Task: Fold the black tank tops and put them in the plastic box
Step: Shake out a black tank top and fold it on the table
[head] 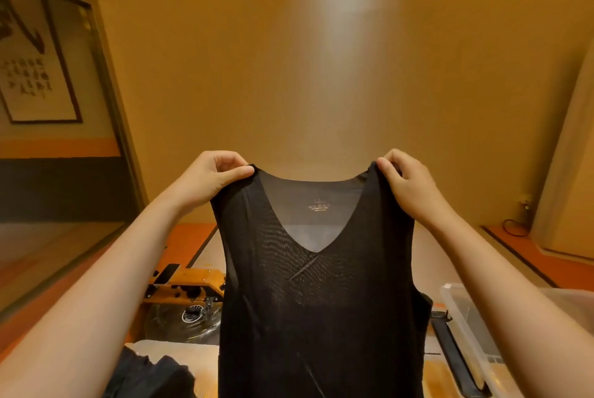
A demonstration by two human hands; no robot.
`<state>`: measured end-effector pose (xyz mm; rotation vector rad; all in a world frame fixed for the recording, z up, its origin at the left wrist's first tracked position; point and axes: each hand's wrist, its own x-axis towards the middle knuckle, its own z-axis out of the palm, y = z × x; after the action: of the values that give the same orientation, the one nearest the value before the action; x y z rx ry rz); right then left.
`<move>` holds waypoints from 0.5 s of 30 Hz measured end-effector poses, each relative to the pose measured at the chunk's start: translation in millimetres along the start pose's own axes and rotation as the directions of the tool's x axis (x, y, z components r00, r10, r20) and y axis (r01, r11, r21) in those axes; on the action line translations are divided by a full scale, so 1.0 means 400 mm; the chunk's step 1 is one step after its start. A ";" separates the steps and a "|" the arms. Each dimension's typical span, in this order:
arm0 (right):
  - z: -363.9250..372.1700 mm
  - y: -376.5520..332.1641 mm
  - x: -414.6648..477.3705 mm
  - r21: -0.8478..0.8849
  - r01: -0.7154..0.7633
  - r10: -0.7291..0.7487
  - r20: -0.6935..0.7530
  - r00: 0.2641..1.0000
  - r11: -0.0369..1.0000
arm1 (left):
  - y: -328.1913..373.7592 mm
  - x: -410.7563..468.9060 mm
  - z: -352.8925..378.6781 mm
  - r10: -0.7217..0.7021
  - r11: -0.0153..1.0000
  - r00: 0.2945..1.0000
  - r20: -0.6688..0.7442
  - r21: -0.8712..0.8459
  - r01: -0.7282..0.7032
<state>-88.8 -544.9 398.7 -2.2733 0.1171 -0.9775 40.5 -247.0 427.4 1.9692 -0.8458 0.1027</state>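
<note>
While the black tank top (321, 301) hangs unfolded at the centre of the frame, the left hand (210, 177) pinches its left shoulder strap and the right hand (408, 185) pinches the right strap. The clear plastic box (466, 317) sits at lower right; more black fabric (151, 375) lies at lower left.
</note>
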 end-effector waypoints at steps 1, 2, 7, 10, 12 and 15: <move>0.027 0.018 0.008 -0.005 -0.010 0.010 -0.003 1.000 1.000 | -0.025 0.021 0.008 -0.012 1.000 1.000 0.003 0.007 0.012; 0.052 0.036 0.017 -0.005 -0.022 0.022 -0.001 1.000 1.000 | -0.051 0.044 0.016 -0.022 1.000 1.000 0.013 0.013 0.022; 0.137 0.092 0.076 -0.007 -0.073 0.073 -0.012 0.997 0.997 | -0.163 0.158 0.050 -0.043 0.999 0.996 0.075 0.017 0.042; 0.184 0.124 0.094 -0.038 -0.099 0.099 -0.001 0.995 0.994 | -0.225 0.203 0.080 -0.039 0.999 0.994 0.099 0.019 0.038; 0.209 0.142 0.098 -0.044 -0.114 0.114 0.002 0.993 0.993 | -0.259 0.224 0.095 -0.033 0.999 0.995 0.090 0.010 0.032; 0.225 0.153 0.105 -0.047 -0.123 0.122 -0.018 0.992 0.991 | -0.277 0.251 0.098 -0.008 1.000 0.998 0.060 -0.002 0.008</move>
<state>12.5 -558.4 342.3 -2.2729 0.2862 -0.9368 172.4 -296.8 364.2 1.9815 -0.8766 0.0381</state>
